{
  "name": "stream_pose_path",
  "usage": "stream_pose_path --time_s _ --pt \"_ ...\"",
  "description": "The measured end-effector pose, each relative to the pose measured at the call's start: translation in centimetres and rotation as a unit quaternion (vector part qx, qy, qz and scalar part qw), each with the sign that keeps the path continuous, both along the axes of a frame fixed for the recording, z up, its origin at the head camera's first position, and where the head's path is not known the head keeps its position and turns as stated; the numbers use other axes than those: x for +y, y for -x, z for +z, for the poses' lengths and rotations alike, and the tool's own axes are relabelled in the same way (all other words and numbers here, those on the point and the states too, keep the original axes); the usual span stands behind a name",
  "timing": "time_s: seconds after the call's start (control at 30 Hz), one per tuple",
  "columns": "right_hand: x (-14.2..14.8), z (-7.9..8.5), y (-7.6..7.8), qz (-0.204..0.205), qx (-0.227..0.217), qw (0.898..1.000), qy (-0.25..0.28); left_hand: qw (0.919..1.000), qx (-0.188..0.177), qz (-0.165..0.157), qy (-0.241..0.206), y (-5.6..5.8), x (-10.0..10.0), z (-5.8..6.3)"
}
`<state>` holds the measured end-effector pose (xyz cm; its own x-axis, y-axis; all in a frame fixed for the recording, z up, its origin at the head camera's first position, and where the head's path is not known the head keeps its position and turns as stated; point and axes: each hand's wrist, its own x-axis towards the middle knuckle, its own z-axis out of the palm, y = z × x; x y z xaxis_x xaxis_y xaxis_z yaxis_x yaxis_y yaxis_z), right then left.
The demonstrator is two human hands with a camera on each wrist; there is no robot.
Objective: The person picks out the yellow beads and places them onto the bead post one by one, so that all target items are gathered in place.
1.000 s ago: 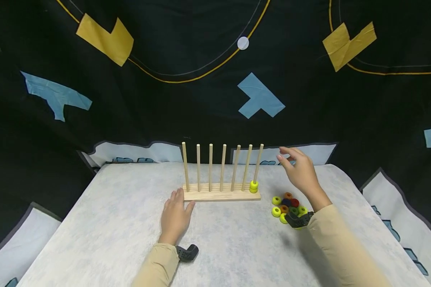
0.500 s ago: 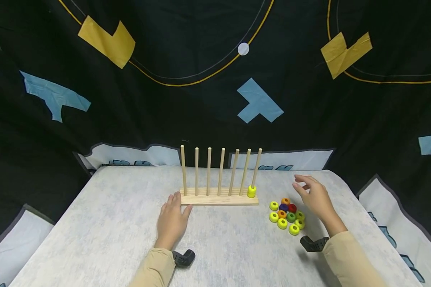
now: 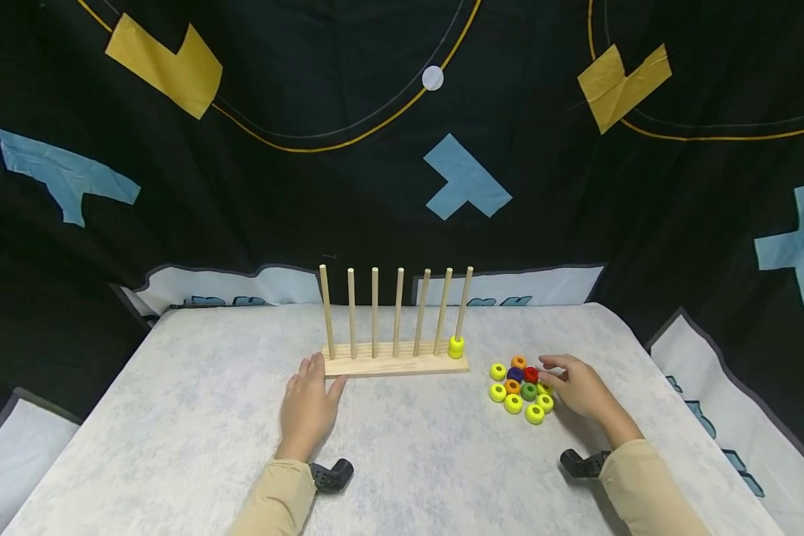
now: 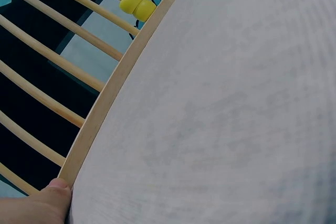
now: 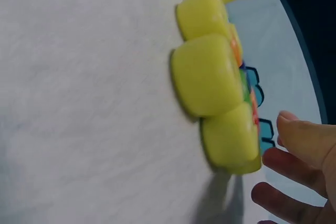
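A wooden peg rack point(image 3: 395, 365) carries a row of upright pegs. Two yellow beads point(image 3: 455, 352) are stacked on its rightmost peg. My left hand point(image 3: 307, 413) rests against the rack's left end, fingers mostly straight; its thumb point(image 4: 51, 205) touches the front edge in the left wrist view. My right hand point(image 3: 581, 388) is at the right side of a cluster of loose beads, fingers apart and holding nothing. Among these are a red bead point(image 3: 531, 380), a green bead point(image 3: 528, 397), a blue bead point(image 3: 515, 378) and several yellow beads point(image 5: 205, 77). Fingers partly hide the cluster's right side.
Everything lies on a pale, mottled tabletop point(image 3: 415, 461). Behind it hangs a black cloth point(image 3: 295, 208) with yellow and blue patches. Two orange beads, one of them the back orange bead point(image 3: 519, 365), also lie in the cluster. Dark wrist devices sit on both forearms.
My right hand has moved from beside the rightmost peg, rightward and down to the loose beads. The left hand stays at the rack's end. The head view has shifted slightly.
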<state>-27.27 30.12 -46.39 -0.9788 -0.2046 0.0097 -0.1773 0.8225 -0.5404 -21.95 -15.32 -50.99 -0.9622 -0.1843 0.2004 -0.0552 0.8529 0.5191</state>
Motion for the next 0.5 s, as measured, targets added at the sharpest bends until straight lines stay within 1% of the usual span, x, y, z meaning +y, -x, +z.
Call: stream_pose_path --time_s 0.17,0.3,0.5 --pt "0.49 -0.46 -0.21 0.006 -0.011 1.0 -0.001 1.0 0.002 0.004 -0.002 0.08 0.11 0.01" --pt "0.6 -0.68 -0.29 0.006 -0.009 1.0 -0.001 1.0 -0.001 0.005 0.001 0.08 0.08 0.05" --pt "0.98 -0.87 -0.86 0.034 -0.003 0.999 0.018 1.0 -0.007 0.004 0.004 0.06 0.06 0.04"
